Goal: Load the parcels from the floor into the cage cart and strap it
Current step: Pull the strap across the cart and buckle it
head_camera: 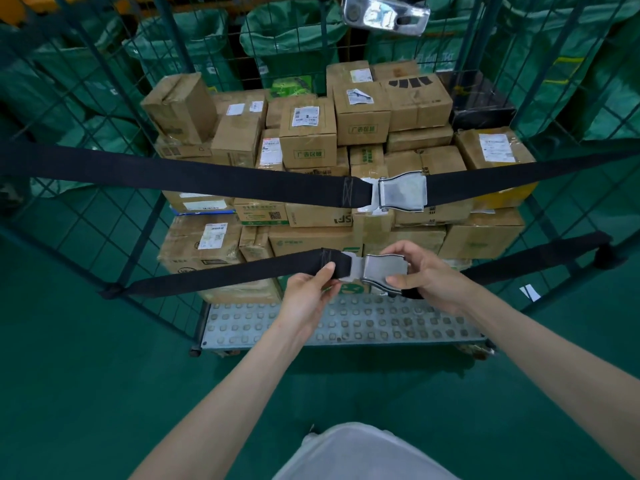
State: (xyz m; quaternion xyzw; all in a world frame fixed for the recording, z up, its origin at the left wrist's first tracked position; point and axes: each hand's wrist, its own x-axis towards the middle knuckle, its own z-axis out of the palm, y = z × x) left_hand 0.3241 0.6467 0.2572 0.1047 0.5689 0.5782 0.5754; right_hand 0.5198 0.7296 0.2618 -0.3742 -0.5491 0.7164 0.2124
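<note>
Stacked cardboard parcels [308, 133] fill the wire cage cart [131, 237]. A black middle strap [207, 178] runs across the open front, joined at its metal buckle [401, 192]. Lower down, my left hand [311, 289] pinches the end of the lower black strap [225, 275] by its metal tongue. My right hand [426, 271] grips the lower metal buckle [384, 268], which meets the tongue between my hands. The strap's right half [540, 258] runs to the cart's right post.
A third metal buckle [384, 12] hangs at the top of the view. The cart's studded metal floor plate [346, 323] shows in front of the parcels. Green sacks [291, 32] stand behind the cage. The floor [86, 375] is green, with a white scrap [530, 292] at right.
</note>
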